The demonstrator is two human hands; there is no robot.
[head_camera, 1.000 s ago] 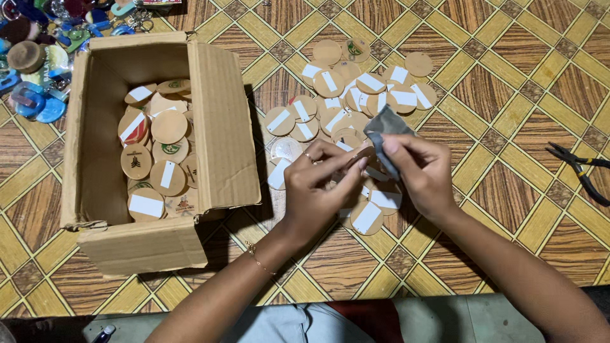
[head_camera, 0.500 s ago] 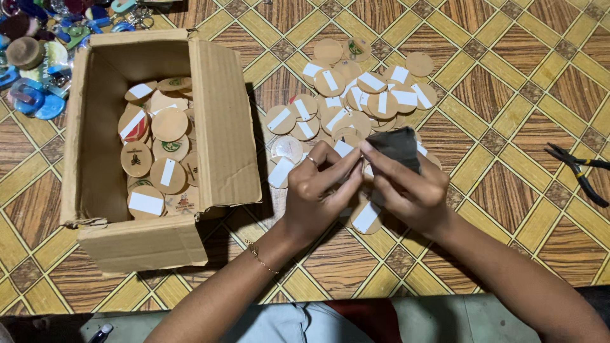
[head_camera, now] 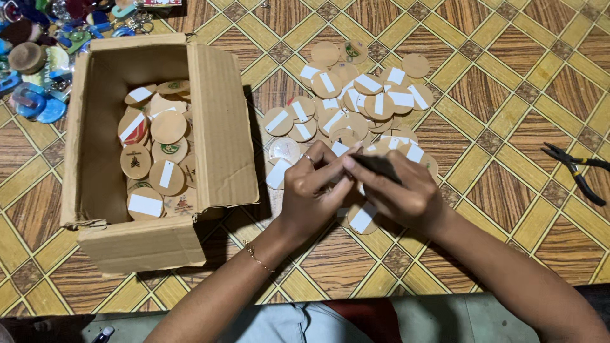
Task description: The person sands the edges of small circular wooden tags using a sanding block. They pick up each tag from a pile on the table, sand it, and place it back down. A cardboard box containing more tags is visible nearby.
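Both hands meet over the patterned floor, fingertips pressed together on one small dark piece (head_camera: 376, 166). It looks thin, flat and charcoal-grey, seen almost edge-on, so its full shape is hard to tell. The right hand (head_camera: 400, 194) pinches it from the 3 o'clock side, and the left hand (head_camera: 312, 185) closes on its near end from 9 o'clock. At 12 o'clock from the hands lies a heap of round wooden discs (head_camera: 356, 105), many with white paper strips stuck on. At 9 o'clock stands an open cardboard box (head_camera: 219, 121) holding more such discs. Black pliers (head_camera: 575, 171) lie well apart at 3 o'clock.
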